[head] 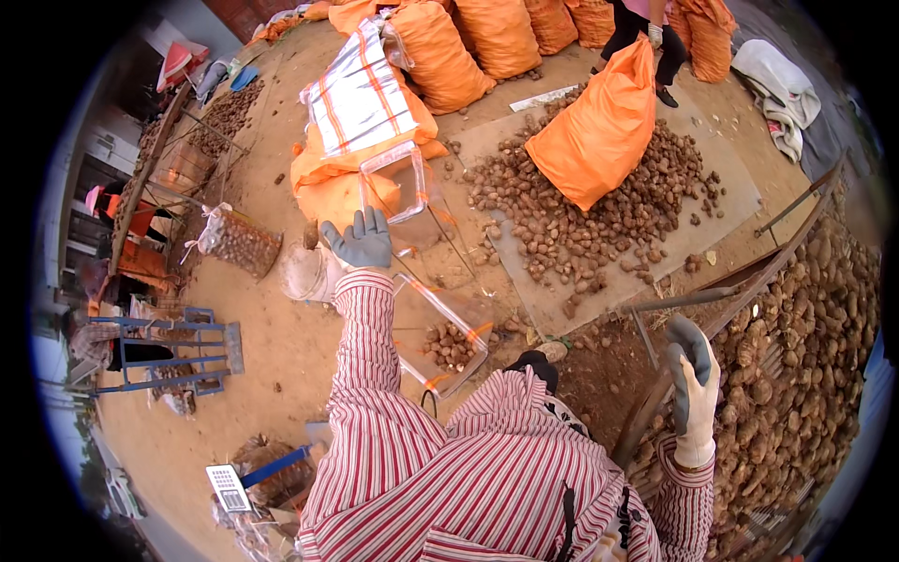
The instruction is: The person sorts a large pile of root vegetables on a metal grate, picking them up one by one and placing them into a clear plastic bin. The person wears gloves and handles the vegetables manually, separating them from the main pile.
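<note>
My left hand [362, 242], in a grey-palmed work glove, is stretched forward with the fingers spread and nothing in it. Just beside its thumb is a brown tuber [310, 234], apart from the glove, over the rim of a whitish bucket [302, 274]. At the right, my right hand [694, 390] is gloved too, its fingers loosely curved with no object visible in them. It hovers by the wooden edge of a raised sorting table [723, 319], which bears a thick layer of brown tubers [786, 372].
Wire-framed clear bags stand ahead, one holding tubers [449, 348]. A co-worker [657, 35] grips an orange sack [604, 133] over a tuber pile [562, 239] on a ground sheet. Full orange sacks [499, 35] line the back. A blue hand cart [175, 351] and scale display [228, 488] are leftward.
</note>
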